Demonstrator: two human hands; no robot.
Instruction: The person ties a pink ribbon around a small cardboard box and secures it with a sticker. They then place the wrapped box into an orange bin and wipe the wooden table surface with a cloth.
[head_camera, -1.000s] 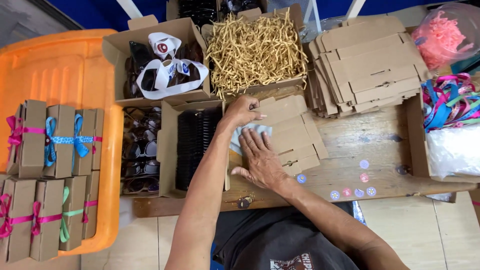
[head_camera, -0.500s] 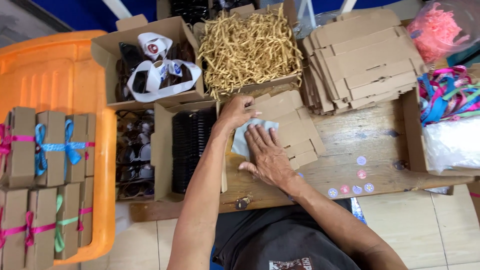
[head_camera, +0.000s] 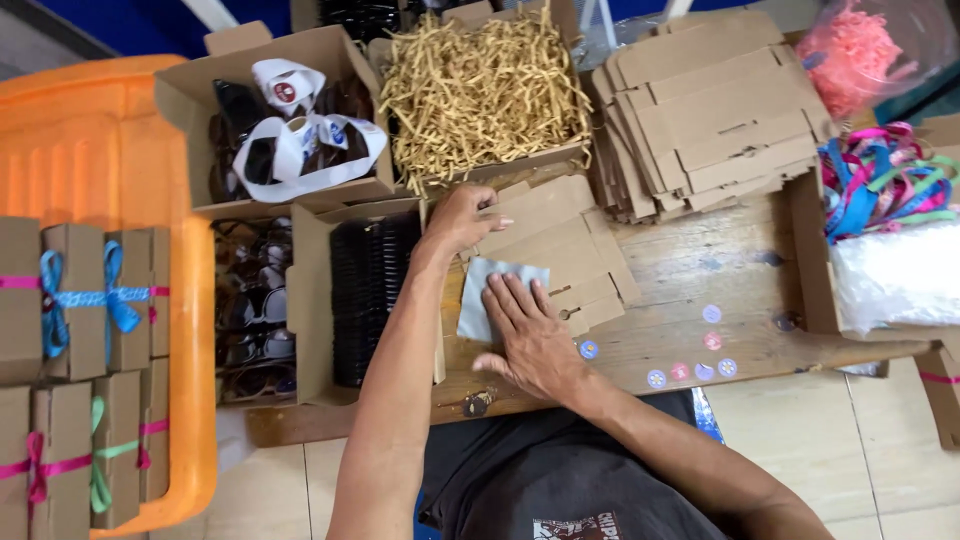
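A flat unfolded brown cardboard box blank (head_camera: 560, 245) lies on the wooden table (head_camera: 700, 270) in front of me. A pale grey-blue cloth sheet (head_camera: 480, 295) lies on its near left part. My left hand (head_camera: 462, 215) rests on the blank's far left edge, fingers curled over it. My right hand (head_camera: 530, 335) lies flat, fingers spread, pressing on the cloth and the blank.
Behind stand a box of tan paper shreds (head_camera: 485, 85), a box of sunglasses and sleeves (head_camera: 285, 130), and a stack of flat box blanks (head_camera: 710, 110). Open boxes of black items (head_camera: 365, 290) sit left. Ribbon-tied boxes (head_camera: 80, 300) fill an orange crate. Round stickers (head_camera: 690, 370) and ribbons (head_camera: 880, 180) lie right.
My right hand has slid a little toward me and to the right, uncovering more of the cloth. My left hand stays on the blank's far edge.
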